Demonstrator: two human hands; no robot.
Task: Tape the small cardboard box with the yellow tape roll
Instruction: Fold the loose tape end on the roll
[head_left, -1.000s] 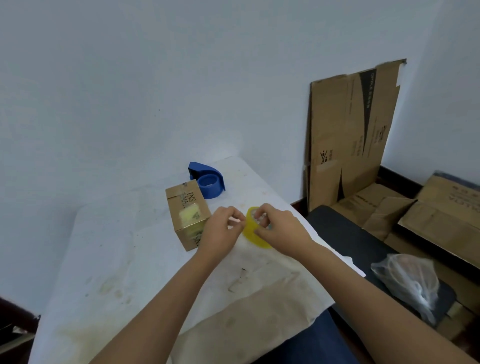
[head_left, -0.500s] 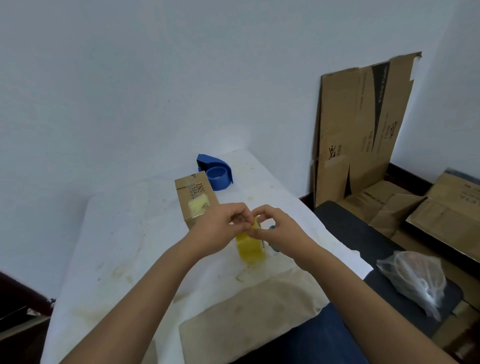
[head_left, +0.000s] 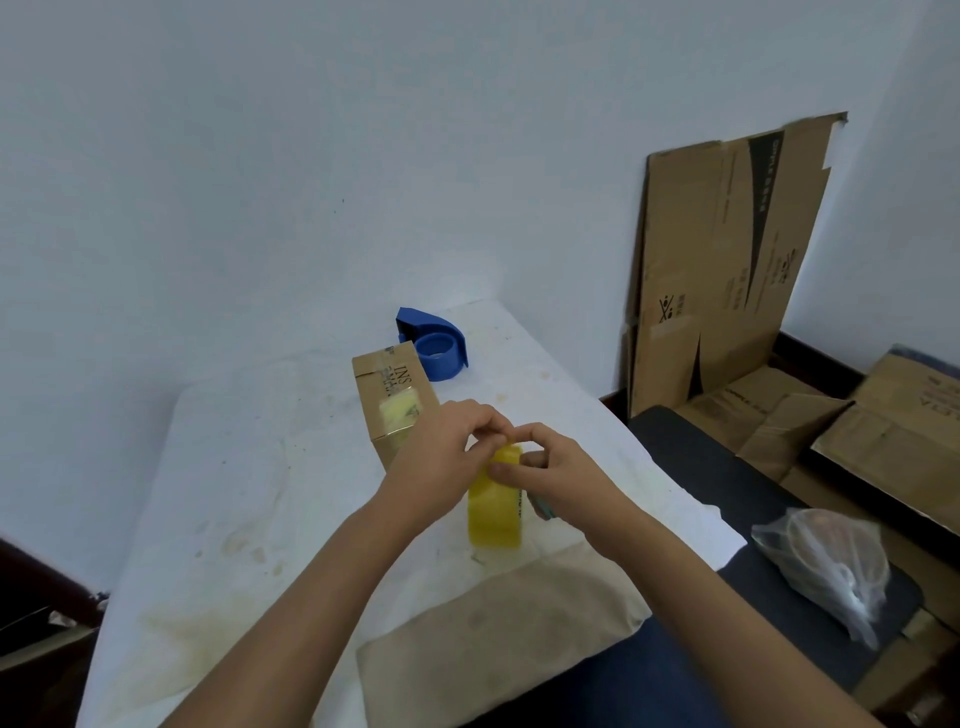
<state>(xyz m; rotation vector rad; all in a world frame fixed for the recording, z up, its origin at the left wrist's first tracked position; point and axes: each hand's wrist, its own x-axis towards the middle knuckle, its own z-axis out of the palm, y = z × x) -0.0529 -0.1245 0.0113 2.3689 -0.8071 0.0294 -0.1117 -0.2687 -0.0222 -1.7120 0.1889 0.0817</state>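
Holding the yellow tape roll (head_left: 496, 506) between them, both hands met above the middle of the white-covered table (head_left: 249, 467). The left hand (head_left: 441, 457) was curled over the upper left of the roll, its fingertips pinched together at the roll's top edge. The right hand (head_left: 558, 470) gripped the roll from the right, thumb pressed against the outer yellow band and the fingers bent over the top so that they nearly touched those of the left hand. Whether a free end of tape lay between the fingertips could not be told. The roll stood on edge, its broad yellow face turned toward the camera, and appeared to be raised slightly above the cloth, though contact could not be judged.

The small cardboard box (head_left: 392, 405) stood on the table just behind the left hand, partly hidden by it, with printed lettering and a pale yellowish patch on its upper face. A blue tape dispenser (head_left: 434, 345) sat just behind the box, near the wall. A beige cloth (head_left: 498, 629) lay at the near edge of the table. To the right, flattened cardboard sheets (head_left: 727, 270) leaned against the wall, and a clear plastic bag (head_left: 826, 571) rested on a dark surface beside the table.
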